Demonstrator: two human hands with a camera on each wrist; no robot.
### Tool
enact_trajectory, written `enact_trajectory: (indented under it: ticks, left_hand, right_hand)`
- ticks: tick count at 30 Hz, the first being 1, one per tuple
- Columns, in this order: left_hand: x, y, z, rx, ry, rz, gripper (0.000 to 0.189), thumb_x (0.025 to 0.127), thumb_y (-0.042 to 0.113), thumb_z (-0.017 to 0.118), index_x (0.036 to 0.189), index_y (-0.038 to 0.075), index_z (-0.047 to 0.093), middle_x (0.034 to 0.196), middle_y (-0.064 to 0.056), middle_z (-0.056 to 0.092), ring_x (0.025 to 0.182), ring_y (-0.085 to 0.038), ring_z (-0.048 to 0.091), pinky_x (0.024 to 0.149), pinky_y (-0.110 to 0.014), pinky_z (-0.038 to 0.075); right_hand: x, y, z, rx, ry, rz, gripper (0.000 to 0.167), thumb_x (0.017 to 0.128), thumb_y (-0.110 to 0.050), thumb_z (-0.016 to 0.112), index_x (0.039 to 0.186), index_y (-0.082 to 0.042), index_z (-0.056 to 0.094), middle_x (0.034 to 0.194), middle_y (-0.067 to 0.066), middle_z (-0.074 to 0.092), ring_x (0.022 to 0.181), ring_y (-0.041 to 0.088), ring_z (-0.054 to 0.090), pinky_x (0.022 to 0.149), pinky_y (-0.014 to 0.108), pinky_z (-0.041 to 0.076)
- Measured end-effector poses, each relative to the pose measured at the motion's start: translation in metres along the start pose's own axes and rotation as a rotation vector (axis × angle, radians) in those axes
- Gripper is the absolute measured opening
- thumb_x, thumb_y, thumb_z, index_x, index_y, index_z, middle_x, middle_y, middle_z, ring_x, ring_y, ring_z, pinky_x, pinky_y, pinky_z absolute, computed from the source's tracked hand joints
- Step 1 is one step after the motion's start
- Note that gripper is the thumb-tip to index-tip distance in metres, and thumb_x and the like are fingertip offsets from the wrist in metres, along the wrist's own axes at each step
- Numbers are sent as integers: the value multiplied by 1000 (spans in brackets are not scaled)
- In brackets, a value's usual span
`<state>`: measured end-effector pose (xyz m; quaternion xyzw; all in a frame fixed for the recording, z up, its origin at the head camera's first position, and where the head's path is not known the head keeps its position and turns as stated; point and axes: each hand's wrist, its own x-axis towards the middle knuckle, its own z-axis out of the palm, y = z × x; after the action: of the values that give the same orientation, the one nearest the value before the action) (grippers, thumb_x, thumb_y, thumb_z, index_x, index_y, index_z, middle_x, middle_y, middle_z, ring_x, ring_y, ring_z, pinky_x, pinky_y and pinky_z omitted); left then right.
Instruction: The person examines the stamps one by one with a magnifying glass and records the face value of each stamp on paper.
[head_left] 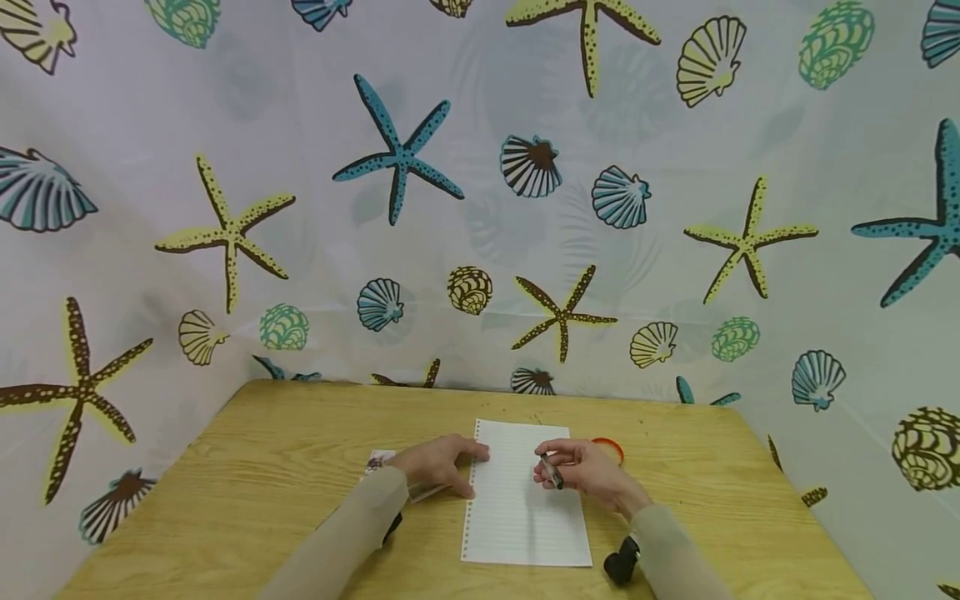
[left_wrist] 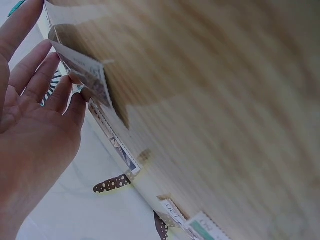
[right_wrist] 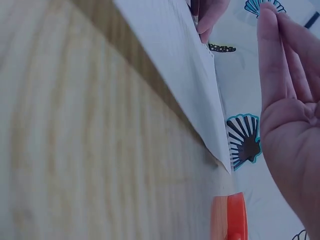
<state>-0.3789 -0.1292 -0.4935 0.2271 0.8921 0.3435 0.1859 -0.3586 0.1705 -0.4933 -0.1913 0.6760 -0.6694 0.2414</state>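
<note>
A white lined sheet of paper (head_left: 525,517) with punched holes down its left side lies on the wooden table. My left hand (head_left: 438,462) rests at its left edge, thumb and fingers spread apart. Over the sheet's right half, my right hand (head_left: 592,475) holds a dark pen (head_left: 552,472) between thumb and fingers. Beside and under the left hand lie several postage stamps (head_left: 377,460). In the left wrist view one tilted stamp (left_wrist: 85,72) stands up from the table near the fingers of the left hand (left_wrist: 40,120). The pen is mostly hidden in the right wrist view.
An orange-red ring (head_left: 609,450), seen as a band-shaped piece in the right wrist view, sits just behind the right hand. More stamps (left_wrist: 207,227) lie on the wooden table (head_left: 262,467). A cloth (head_left: 480,233) printed with shells and starfish hangs behind and at both sides.
</note>
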Motion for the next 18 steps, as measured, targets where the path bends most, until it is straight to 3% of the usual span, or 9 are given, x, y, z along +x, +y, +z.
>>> enact_trajectory:
  ticks: [4,9,13,18]
  left_hand:
    - [0,1,-1,-4,-2,-3,60,75,16,86,131,16,63,148,0,50,145,-31,34,118,-52,25]
    - [0,2,0,-3,-7,-13,60,75,17,85,132,17,63,149,-1,49,145,-30,33,118,-52,25]
    - [2,2,1,4,-9,-15,61,75,18,85,132,16,63,149,-1,49,144,-30,34,118,-52,25]
    - [3,1,1,32,3,-5,61,75,18,86,131,16,63,148,-2,50,144,-30,36,118,-52,25]
  right_hand:
    - [5,-2,6,1,36,-48,45,91,-5,68,126,14,48,95,8,72,89,15,71,85,35,58]
    - [10,-5,13,-3,34,-66,29,91,-15,70,109,4,56,82,2,67,71,11,64,68,26,58]
    - [16,-7,18,-4,11,-37,19,97,-25,63,94,-6,59,72,-1,60,61,9,54,53,20,47]
    - [25,-10,22,-14,-37,11,33,105,-35,44,85,-10,52,60,-5,48,50,6,38,45,20,29]
